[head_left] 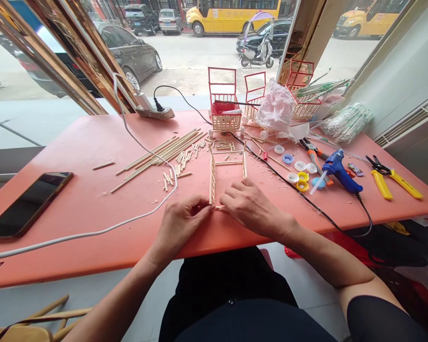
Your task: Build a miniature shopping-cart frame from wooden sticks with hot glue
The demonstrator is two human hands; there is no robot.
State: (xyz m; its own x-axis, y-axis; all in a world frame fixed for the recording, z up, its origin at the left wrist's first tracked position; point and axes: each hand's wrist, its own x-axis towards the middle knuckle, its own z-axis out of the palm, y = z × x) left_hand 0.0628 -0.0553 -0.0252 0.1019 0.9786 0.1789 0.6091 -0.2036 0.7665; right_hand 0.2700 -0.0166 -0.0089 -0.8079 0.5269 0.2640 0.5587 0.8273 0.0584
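Note:
A small open frame of thin wooden sticks (212,178) stands on the pink table near its front edge, with ladder-like left and right sides. One crosspiece (228,163) joins those sides toward the back. My left hand (183,223) is closed, thumb and fingers pinching the frame's near left corner. Curled over the near end, my right hand (251,206) pinches a short wooden stick (218,207) lying across the front; its fingers hide most of this stick. Loose long sticks (164,154) and short cut pieces (180,164) lie beyond my left hand.
A blue glue gun (338,171), yellow-handled cutters (395,183), pliers (314,154) and bottle caps (302,175) lie to the right. Small stick-built carts (225,121) stand behind. A phone (30,204) and white cable (128,222) occupy the left; a black cord (288,183) crosses the right side.

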